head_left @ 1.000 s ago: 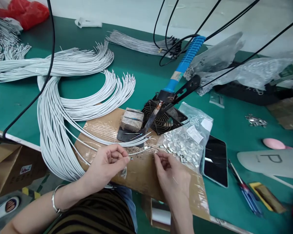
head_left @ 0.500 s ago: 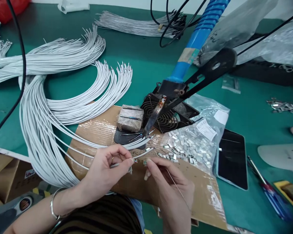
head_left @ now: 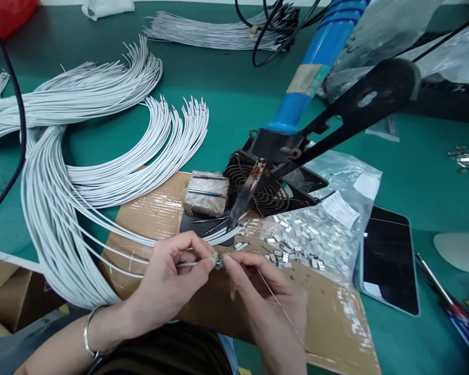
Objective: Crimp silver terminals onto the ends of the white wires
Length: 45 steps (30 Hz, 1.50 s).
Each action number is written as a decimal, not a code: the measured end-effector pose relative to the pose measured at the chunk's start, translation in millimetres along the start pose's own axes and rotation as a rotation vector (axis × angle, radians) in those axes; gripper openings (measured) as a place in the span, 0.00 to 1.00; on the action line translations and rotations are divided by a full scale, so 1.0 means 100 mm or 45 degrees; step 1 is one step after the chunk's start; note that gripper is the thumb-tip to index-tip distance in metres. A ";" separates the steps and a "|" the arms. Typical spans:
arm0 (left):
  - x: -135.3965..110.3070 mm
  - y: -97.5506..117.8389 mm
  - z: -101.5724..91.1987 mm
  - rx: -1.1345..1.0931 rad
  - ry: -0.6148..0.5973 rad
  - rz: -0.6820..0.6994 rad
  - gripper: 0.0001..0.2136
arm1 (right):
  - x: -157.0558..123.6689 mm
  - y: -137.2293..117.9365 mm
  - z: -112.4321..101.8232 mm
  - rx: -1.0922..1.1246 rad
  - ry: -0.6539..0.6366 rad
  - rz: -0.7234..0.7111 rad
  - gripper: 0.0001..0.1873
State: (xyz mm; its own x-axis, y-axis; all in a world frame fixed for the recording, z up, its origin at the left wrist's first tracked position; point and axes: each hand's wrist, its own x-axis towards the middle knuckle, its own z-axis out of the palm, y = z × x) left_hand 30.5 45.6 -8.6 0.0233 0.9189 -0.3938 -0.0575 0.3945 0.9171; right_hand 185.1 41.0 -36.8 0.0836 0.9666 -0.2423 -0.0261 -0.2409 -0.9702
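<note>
My left hand (head_left: 175, 278) is closed, thumb and forefinger pinching the end of a white cable (head_left: 187, 264). My right hand (head_left: 263, 297) pinches a small metal connector (head_left: 219, 263), which meets the cable end between my fingertips; the fingers hide most of it. A thin solder-like wire (head_left: 275, 298) also runs through my right hand and across its palm. From the left, a large bundle of white cables (head_left: 50, 208) curves towards my hands. Loose silver connectors (head_left: 285, 255) lie just beyond my right hand, at the mouth of a clear plastic bag (head_left: 359, 208).
A soldering iron (head_left: 246, 192) on a black bracket hangs over the work, beside a small fan (head_left: 273, 192) and blue hose (head_left: 297, 99). Cardboard (head_left: 328, 317) lies under my hands. A block with metal rods (head_left: 206, 195) stands behind them; a phone (head_left: 389, 260) is at right.
My hands have come together: the gap between the cable end and the connector has closed. The view has shifted slightly, so things on the right appear farther right.
</note>
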 end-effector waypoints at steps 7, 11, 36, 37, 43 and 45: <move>0.02 0.00 0.02 0.003 -0.013 0.002 0.09 | 0.00 0.02 -0.02 -0.002 -0.014 -0.023 0.03; 0.03 0.00 0.03 0.011 -0.014 0.006 0.08 | 0.02 0.05 -0.04 -0.023 -0.017 -0.032 0.04; 0.13 0.01 0.09 0.087 0.120 -0.011 0.05 | -0.18 -0.05 -0.07 -0.553 0.123 -0.083 0.12; 0.13 0.01 0.09 0.093 0.125 -0.007 0.05 | -0.18 -0.05 -0.08 -0.577 0.115 -0.118 0.12; 0.14 0.00 0.10 0.112 0.124 0.031 0.06 | -0.13 -0.04 -0.15 -0.587 0.018 -0.281 0.13; 0.15 0.01 0.11 0.125 0.132 0.029 0.06 | -0.11 -0.02 -0.18 -0.567 -0.022 -0.352 0.11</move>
State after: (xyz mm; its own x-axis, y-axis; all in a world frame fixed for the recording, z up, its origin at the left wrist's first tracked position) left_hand 41.7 59.3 -13.2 -0.0802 0.9245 -0.3727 0.0408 0.3766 0.9255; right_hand 202.0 29.4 -32.5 0.0113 0.9997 0.0200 0.4209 0.0134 -0.9070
